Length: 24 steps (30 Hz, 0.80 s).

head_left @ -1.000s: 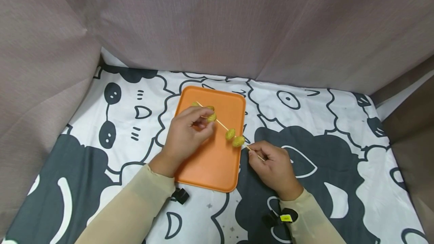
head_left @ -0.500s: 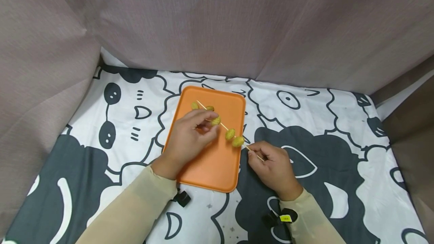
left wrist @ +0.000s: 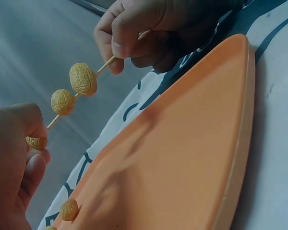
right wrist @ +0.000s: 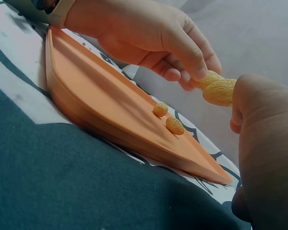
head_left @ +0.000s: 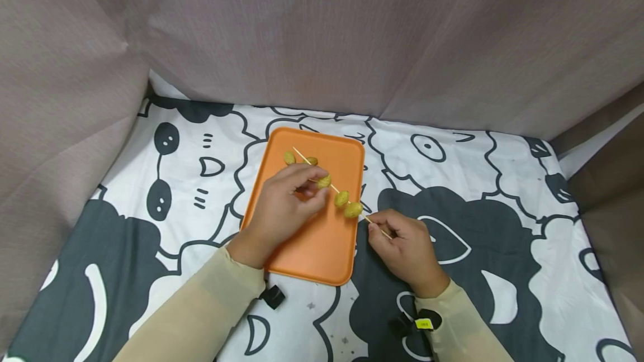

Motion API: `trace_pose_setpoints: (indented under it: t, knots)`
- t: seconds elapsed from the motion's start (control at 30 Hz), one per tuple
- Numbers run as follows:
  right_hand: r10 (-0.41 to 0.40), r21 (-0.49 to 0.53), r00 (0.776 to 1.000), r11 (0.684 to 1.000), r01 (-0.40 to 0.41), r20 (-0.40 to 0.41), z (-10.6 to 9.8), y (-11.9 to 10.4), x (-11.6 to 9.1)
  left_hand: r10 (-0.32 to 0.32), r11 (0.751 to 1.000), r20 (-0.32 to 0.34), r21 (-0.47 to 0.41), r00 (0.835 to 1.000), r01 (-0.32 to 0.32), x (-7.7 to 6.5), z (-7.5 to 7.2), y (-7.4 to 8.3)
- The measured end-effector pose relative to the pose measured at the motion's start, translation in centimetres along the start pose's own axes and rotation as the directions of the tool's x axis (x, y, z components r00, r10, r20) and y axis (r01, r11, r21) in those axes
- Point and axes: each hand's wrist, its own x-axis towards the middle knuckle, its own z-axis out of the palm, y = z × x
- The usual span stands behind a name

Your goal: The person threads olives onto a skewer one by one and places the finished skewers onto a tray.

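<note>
A thin wooden skewer (head_left: 302,155) slants above the orange tray (head_left: 312,261), its far tip pointing up and left. Two wrinkled yellow oval pieces, one (head_left: 341,199) smaller and one (head_left: 354,209) larger, sit threaded close together toward the right hand. My left hand (head_left: 287,200) pinches a third yellow piece (head_left: 323,181) on the skewer, between thumb and fingers. At the near end, my right hand (head_left: 405,244) grips the skewer's shaft. In the left wrist view, a short bare stretch of stick separates the pinched piece (left wrist: 37,143) from the other two.
Two loose yellow pieces, one (head_left: 289,157) at the left and one (head_left: 312,161) beside it, lie in the tray's far part. A black-and-white patterned cloth (head_left: 201,144) covers the table. Grey-brown curtains (head_left: 322,38) hang behind and at the sides.
My left hand has slid down and right along the skewer with the pinched piece, closer to the two threaded ones. More of the far tip shows. The right hand has hardly moved.
</note>
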Motion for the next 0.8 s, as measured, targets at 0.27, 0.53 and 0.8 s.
trace_pose_setpoints:
  t: [0.27,0.53,0.8]
  knots:
    - [-0.005,0.001,1.000,1.000,0.005,-0.013,0.16,0.20,-0.16,0.013,1.000,0.007,-0.026,1.000,-0.013,0.03,0.21,0.29]
    - [0.014,-0.004,1.000,1.000,-0.014,0.021,0.06,0.31,-0.09,0.006,1.000,0.032,-0.013,0.999,-0.006,-0.11,0.33,0.39]
    - [-0.014,0.006,1.000,1.000,0.014,0.020,0.08,0.29,-0.01,0.015,1.000,0.045,-0.005,0.999,-0.015,-0.08,0.39,0.42]
